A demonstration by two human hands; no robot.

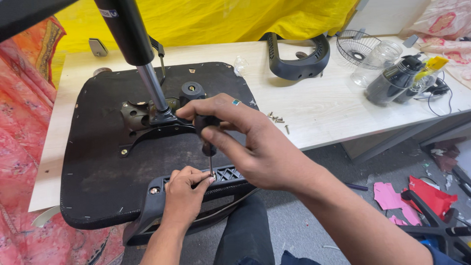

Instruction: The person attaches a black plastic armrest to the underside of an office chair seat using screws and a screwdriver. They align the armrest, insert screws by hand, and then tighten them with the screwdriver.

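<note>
Here, through the head camera: driving a screw into the black plastic armrest bracket (196, 189) at the near edge of the upturned chair seat (98, 162). Right hand (255, 142) wrapped closed around the handle of a screwdriver (208, 142), shaft pointing straight down. Left hand (184, 189) just below it, fingertips pinched around the tip and the screw, steadying both against the bracket; the screw itself too small to make out. Left of that hand, one bolt already sitting in the bracket (154, 190), so judging this arm partly fastened. Beyond the right hand, loose screws (277, 119) waiting on the pale table (343, 108), and farther back a second armrest (299, 61) lying unattached. Above the knuckles, the seat mechanism with its gas cylinder (142, 64) already mounted. Roughly midway, then.
</note>
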